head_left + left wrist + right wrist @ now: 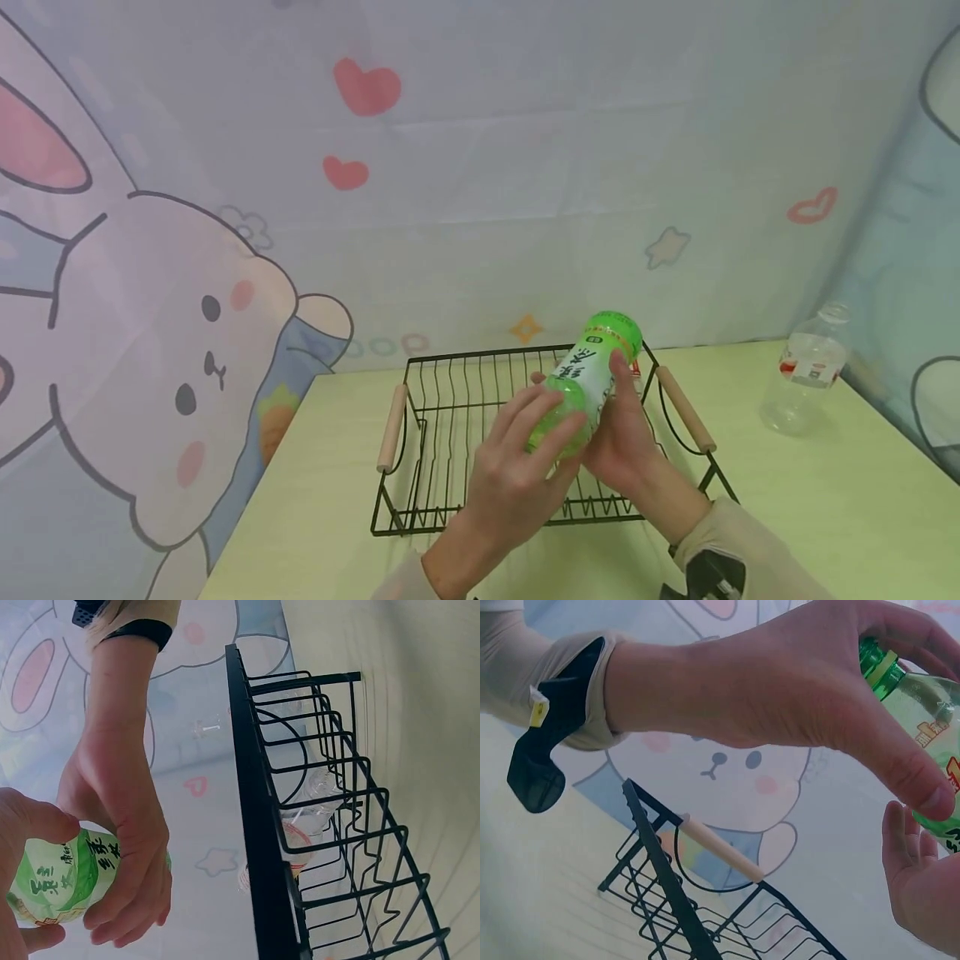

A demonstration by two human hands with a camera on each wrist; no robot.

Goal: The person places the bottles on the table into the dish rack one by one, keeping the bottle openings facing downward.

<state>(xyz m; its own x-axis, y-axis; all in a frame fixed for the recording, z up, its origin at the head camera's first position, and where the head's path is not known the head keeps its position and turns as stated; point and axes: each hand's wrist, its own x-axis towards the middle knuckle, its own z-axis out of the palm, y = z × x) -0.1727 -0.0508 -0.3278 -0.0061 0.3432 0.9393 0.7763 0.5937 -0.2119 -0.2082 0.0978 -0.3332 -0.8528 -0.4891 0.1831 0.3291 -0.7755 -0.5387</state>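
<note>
Both hands hold a green tea bottle [588, 367] with a white and green label, tilted above a black wire rack [487, 352]. Its flat base points up and away in the head view. My left hand [517, 458] curls round the lower, near end; the green cap [881, 671] shows under its palm in the right wrist view. My right hand [626, 442] grips the bottle's body from the right, thumb along the label. In the left wrist view, the right hand's fingers [131, 900] wrap round the bottle. The hands hide part of the bottle.
The rack has wooden handles [681, 408] on both sides and stands on a pale yellow-green table [300, 483]. A clear bottle [806, 375] with a red and white label stands upright at the right. Behind the table hangs a cartoon-printed cloth [510, 208].
</note>
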